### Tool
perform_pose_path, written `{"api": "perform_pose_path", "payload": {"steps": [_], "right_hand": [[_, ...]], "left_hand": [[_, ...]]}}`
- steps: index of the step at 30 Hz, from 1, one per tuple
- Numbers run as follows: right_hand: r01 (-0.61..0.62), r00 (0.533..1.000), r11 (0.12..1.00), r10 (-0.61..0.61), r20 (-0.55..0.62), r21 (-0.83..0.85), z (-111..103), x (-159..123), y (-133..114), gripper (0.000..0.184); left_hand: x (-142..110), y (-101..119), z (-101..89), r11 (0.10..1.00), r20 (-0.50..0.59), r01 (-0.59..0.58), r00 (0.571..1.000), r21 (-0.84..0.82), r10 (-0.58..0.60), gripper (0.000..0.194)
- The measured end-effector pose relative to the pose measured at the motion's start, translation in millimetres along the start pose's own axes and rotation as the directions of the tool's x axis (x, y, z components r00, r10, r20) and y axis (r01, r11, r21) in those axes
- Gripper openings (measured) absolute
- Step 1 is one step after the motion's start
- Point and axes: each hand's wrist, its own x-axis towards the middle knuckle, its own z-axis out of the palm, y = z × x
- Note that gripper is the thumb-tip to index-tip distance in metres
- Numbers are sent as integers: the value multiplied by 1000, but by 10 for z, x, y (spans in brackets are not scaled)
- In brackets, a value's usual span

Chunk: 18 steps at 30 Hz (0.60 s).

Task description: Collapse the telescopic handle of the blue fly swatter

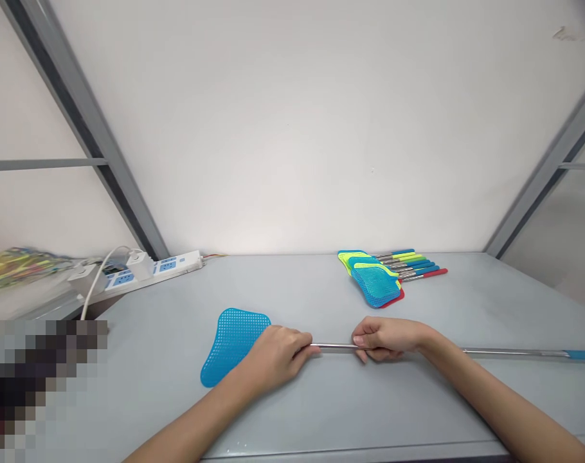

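With both hands, left (281, 352) and right (384, 337), gripping the rod (337, 346), an uneven pull (it looks slim) could bend it.

Both bare forearms reach in from the near corners. The left hand (283, 352) curls palm down with closed fingers; the right hand (382, 337) bends inward, fingertips pinched against the thumb.
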Motion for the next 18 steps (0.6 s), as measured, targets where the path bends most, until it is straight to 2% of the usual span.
{"api": "perform_pose_path", "payload": {"steps": [6, 12, 18], "right_hand": [[32, 999, 999, -32, 15, 32, -20, -8, -3, 32], [38, 995, 997, -45, -87, -74, -44, -61, -56, 32], [-9, 991, 989, -11, -133, -148, -134, -128, -51, 29]], "left_hand": [[6, 7, -23, 998, 1, 40, 999, -40, -40, 36], [30, 18, -32, 990, -55, 18, 998, -141, -26, 29], [40, -20, -45, 992, -54, -9, 999, -125, 2, 27]]}}
